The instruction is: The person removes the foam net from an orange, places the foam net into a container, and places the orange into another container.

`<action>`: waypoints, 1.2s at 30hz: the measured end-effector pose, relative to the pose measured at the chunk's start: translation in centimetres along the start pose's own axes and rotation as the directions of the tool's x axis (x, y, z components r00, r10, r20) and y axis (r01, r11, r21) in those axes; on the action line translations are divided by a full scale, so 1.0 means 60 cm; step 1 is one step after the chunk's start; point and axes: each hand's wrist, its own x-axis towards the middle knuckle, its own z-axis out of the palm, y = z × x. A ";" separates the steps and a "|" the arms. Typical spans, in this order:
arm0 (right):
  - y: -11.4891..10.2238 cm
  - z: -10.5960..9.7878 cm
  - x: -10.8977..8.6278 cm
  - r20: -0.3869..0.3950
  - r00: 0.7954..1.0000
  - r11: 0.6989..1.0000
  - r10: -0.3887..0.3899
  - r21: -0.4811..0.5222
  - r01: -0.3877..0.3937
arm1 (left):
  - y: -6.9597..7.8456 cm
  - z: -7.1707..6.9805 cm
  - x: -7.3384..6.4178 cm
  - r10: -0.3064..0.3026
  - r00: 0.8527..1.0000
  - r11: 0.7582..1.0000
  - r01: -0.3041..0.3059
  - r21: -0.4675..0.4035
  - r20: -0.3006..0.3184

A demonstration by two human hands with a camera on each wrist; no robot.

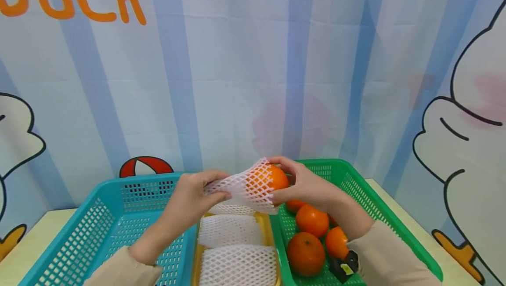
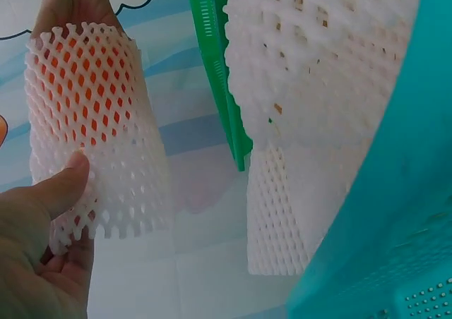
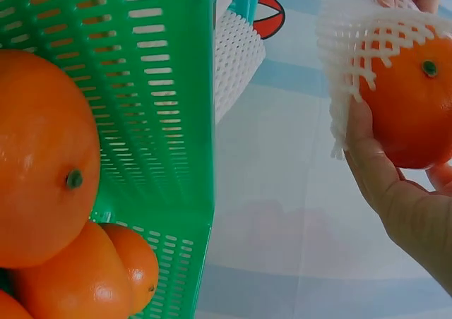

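Observation:
A white foam net sleeve [image 1: 237, 188] is partly over an orange [image 1: 280, 178], whose right side stays bare in the head view. My left hand [image 1: 193, 198] pinches the sleeve's narrow free end between thumb and fingers. My right hand [image 1: 306, 185] grips the orange from the right, fingers and thumb round it, near the sleeve's mouth. The right wrist view shows the orange's green stem spot [image 3: 429, 68] just outside the net. In the left wrist view, orange skin shows through the mesh [image 2: 85, 86] above my left thumb. Both hands are held above the baskets.
At left stands a blue perforated basket [image 1: 130, 224]. A green basket [image 1: 340, 165] at right holds several oranges [image 1: 306, 253]. Between them, a yellow container [image 1: 265, 224] holds more foam net sleeves [image 1: 239, 266]. A striped curtain [image 1: 245, 79] hangs behind. A black device [image 1: 344, 267] is on my right wrist.

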 end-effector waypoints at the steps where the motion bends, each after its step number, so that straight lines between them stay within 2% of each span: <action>1: 0.000 -0.002 -0.001 0.002 1.000 1.000 0.004 -0.001 -0.004 | -0.001 0.000 0.000 -0.003 1.000 1.000 0.003 0.005 0.000; 7: 0.004 -0.017 -0.006 -0.008 1.000 0.999 0.028 -0.018 -0.028 | -0.010 -0.005 -0.004 -0.031 0.999 0.998 0.031 0.051 -0.005; 13: 0.020 -0.040 -0.012 -0.034 0.997 0.997 0.067 -0.040 -0.069 | -0.028 0.004 -0.013 -0.091 0.995 0.990 0.088 0.109 0.027; 15: 0.028 -0.048 -0.013 -0.039 0.996 0.995 0.079 -0.051 -0.081 | -0.035 0.009 -0.018 -0.101 0.993 0.984 0.090 0.153 0.064; 18: 0.038 -0.059 -0.017 -0.064 0.993 0.990 0.096 -0.097 -0.102 | -0.042 0.015 -0.025 -0.089 0.985 0.976 0.056 0.208 0.151; 21: 0.047 -0.069 -0.022 -0.117 0.988 0.974 0.105 -0.190 -0.126 | -0.045 0.018 -0.029 -0.085 0.969 0.976 0.035 0.215 0.230; 24: 0.057 -0.076 -0.025 -0.168 0.978 0.949 0.120 -0.270 -0.163 | -0.046 0.016 -0.032 -0.097 0.957 0.976 0.037 0.216 0.274; 27: 0.069 -0.081 -0.026 -0.232 0.961 0.912 0.150 -0.344 -0.225 | -0.047 0.014 -0.035 -0.098 0.938 0.974 0.022 0.225 0.331; 31: 0.087 -0.088 -0.028 -0.307 0.934 0.841 0.184 -0.442 -0.311 | -0.049 0.011 -0.039 -0.089 0.904 0.974 -0.008 0.224 0.419; 33: 0.096 -0.092 -0.029 -0.333 0.925 0.818 0.184 -0.469 -0.332 | -0.050 0.010 -0.041 -0.088 0.879 0.976 -0.018 0.217 0.468; 36: 0.104 -0.098 -0.028 -0.363 0.916 0.791 0.172 -0.503 -0.348 | -0.053 0.010 -0.043 -0.063 0.830 0.978 -0.060 0.201 0.554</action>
